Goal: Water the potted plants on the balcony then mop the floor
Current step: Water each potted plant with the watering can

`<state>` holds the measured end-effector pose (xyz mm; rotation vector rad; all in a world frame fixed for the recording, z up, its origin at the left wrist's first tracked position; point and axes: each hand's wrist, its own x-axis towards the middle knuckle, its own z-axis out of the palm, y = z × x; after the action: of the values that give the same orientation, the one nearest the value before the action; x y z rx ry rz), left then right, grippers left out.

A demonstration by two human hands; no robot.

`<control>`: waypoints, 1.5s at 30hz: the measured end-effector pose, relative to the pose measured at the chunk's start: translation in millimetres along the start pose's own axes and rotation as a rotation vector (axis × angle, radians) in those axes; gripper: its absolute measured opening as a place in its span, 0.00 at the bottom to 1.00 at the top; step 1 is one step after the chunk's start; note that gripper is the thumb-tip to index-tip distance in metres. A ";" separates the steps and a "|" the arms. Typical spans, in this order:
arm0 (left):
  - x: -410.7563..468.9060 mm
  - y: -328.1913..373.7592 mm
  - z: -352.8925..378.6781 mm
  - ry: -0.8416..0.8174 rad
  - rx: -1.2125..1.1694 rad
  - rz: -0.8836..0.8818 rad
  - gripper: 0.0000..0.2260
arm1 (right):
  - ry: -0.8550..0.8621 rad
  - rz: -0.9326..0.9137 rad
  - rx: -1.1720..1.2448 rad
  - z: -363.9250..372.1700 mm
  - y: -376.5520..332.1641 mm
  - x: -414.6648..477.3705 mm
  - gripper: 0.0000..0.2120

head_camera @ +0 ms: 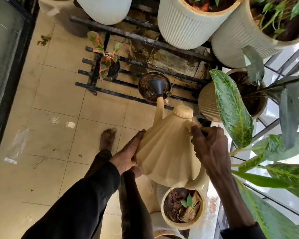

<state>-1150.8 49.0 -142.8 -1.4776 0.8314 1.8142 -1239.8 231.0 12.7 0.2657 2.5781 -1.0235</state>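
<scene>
Both hands hold a cream ribbed plastic watering can, tipped forward so its long spout ends in a dark grey funnel-shaped rose directly over a small dark round pot of soil and roots. That pot sits on the front rails of a low black metal slatted plant stand, near its middle, so tilt plus aim suggest watering is under way, though no water stream is visible. Left hand lies flat and open against the can's left side, fingers extended, supporting and steering rather than clamping. Right hand is curled at the can's upper right shoulder near the cream screw cap, apparently closed on the handle, which the hand hides; it likely carries the weight. A small black pot with a red-green leafed plant stands toward the stand's left end. Two large white ribbed planters fill the stand's back edge. A beige ribbed pot with a big variegated leaf is at the stand's right end. A cream pot with dry leaves sits just below the can by the balcony's right edge. The beige tile floor shows dirt specks and a bare foot. Mopping not started; no mop visible.
</scene>
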 end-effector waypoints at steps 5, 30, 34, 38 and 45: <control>-7.7 0.8 -3.9 -0.010 0.029 0.020 0.29 | 0.009 -0.008 0.003 1.1 -3.4 -7.5 0.34; -32.8 31.8 -34.0 -0.121 -0.001 0.127 0.21 | 0.043 0.323 0.350 43.3 48.3 -75.1 0.35; -39.0 47.9 -42.4 -0.174 0.034 0.122 0.13 | 0.091 0.250 0.346 55.8 37.5 -91.0 0.33; -45.1 68.4 -60.5 -0.235 0.158 0.147 0.21 | 0.169 0.183 0.338 73.4 24.8 -115.4 0.28; -42.2 103.8 -93.8 -0.320 0.414 0.121 0.18 | 0.234 0.200 0.351 118.7 5.4 -169.1 0.24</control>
<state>-1173.8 -91.4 -109.1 -0.8676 1.0683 1.7670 -1052.5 145.5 -5.1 0.7574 2.4863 -1.4363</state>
